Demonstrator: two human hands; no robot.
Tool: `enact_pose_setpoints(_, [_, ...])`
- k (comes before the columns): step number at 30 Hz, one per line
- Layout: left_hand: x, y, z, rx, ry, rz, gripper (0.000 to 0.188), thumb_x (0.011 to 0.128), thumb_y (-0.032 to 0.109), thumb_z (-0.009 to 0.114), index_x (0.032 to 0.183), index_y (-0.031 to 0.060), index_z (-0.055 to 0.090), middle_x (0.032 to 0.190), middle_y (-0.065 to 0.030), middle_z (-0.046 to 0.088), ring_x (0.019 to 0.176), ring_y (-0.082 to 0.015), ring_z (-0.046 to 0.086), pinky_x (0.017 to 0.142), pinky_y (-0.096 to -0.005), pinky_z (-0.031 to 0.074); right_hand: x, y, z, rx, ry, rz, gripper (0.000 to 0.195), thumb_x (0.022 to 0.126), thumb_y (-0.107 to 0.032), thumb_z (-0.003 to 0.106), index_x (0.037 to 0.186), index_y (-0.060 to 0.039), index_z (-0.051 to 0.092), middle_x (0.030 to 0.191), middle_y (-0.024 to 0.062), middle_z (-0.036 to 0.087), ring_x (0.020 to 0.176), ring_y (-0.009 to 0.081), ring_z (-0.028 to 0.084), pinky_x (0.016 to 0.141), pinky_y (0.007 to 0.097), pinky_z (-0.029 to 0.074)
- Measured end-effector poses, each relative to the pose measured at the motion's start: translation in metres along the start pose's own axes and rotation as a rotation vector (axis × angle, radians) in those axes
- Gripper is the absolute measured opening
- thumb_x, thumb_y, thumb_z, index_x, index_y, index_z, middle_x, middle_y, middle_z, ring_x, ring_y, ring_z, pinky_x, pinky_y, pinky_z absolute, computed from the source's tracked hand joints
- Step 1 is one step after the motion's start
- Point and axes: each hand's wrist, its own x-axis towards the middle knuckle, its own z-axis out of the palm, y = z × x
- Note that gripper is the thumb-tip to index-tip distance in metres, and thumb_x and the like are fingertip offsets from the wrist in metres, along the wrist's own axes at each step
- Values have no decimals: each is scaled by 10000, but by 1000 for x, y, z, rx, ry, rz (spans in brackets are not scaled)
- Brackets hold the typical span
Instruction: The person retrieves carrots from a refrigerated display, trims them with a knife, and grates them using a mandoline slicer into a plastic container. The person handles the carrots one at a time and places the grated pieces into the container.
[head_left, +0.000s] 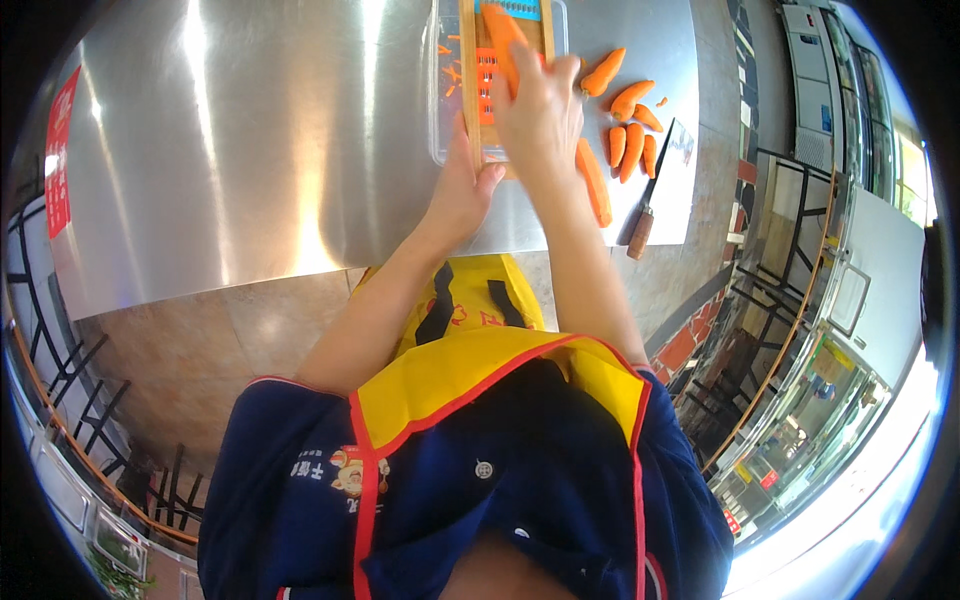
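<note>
My left hand (463, 184) grips the near end of a wooden-framed grater (469, 90), its thumb over the frame's end. The grater has an orange toothed panel (486, 90) and a blue panel (517, 7) at the far end. It lies over a clear plastic container (433, 127), where several orange shreds (451, 73) show at the left. In my right hand (541, 112), blurred, is a large peeled carrot (504, 37), lying lengthwise along the grater. The palm side of that hand and the carrot's near end are hidden.
Right of the grater lie several carrot pieces (632, 150) and a longer carrot (594, 184) on the stainless steel table (262, 135). A knife with a wooden handle (640, 234) rests near the right front corner, its blade pointing away. Glass-fronted cabinets (810, 412) stand at the right.
</note>
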Motion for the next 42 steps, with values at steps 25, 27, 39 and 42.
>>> enact_pose_setpoints(25, [3,4,-2,-3,91,4,764,868,9,531,1489,9,85,1235,-127,505,990,-181,498,895,-309,435,-15,-12,-18,-37,-107,-1,271,773,-105,683,1041,-90,640,931,148,521,708,296,610,558,381,528])
enact_pose_setpoints(27, [2,8,-1,91,115,-25,752,873,1,518,1490,16,88,1239,-125,505,994,-175,501,893,-312,437,26,-5,2,-53,-56,-31,244,785,-116,672,1026,-88,651,927,145,513,756,300,608,579,381,530])
enact_pose_setpoints(39, [3,-2,-6,4,73,-67,627,940,25,389,1501,80,114,969,-16,461,651,-63,379,570,-206,385,5,-2,5,-138,3,-190,183,778,-81,686,944,-72,610,907,137,437,818,323,512,633,396,483])
enact_pose_setpoints(42, [3,-3,-5,24,89,-55,626,937,17,380,1500,82,115,968,-14,467,628,-58,376,551,-203,381,35,-3,1,-27,87,-186,166,798,-110,682,940,-68,605,918,139,441,814,304,513,621,381,474])
